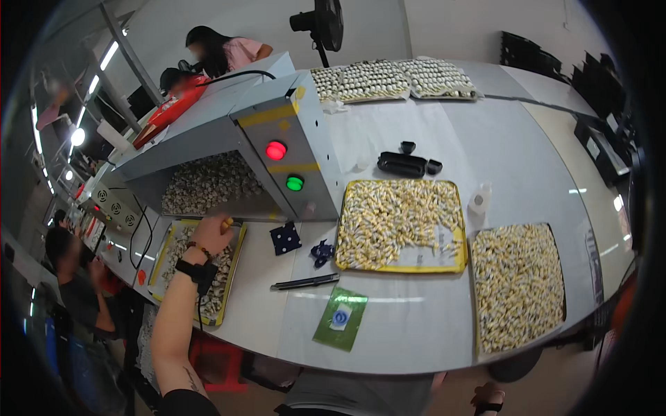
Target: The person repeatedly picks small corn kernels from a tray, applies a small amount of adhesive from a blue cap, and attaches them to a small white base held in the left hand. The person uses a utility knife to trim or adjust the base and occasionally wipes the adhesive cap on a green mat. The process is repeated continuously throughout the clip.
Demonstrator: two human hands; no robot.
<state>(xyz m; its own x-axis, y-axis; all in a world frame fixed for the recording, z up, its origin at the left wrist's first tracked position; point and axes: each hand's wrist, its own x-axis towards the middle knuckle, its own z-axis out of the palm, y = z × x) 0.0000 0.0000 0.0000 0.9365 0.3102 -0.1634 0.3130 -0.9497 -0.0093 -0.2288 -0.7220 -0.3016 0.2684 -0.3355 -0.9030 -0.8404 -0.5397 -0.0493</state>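
My left hand, with a beaded bracelet and a black wristband, reaches over the yellow-edged tray at the front of the grey machine. Its fingers are curled closed, and a small yellow bit shows at the fingertips, too small to name. Small pale grey-white parts fill that tray under and around the hand. Behind it, a heap of similar parts lies inside the opening of the grey machine. My right hand hangs low beyond the table's front edge, its fingers too small and dim to read.
Right of the machine lies a yellow tray of yellow-and-white pieces; another filled tray sits farther right. Between are a dark pen-like tool, a green packet, a dotted cloth and a black case. Co-workers sit at far left.
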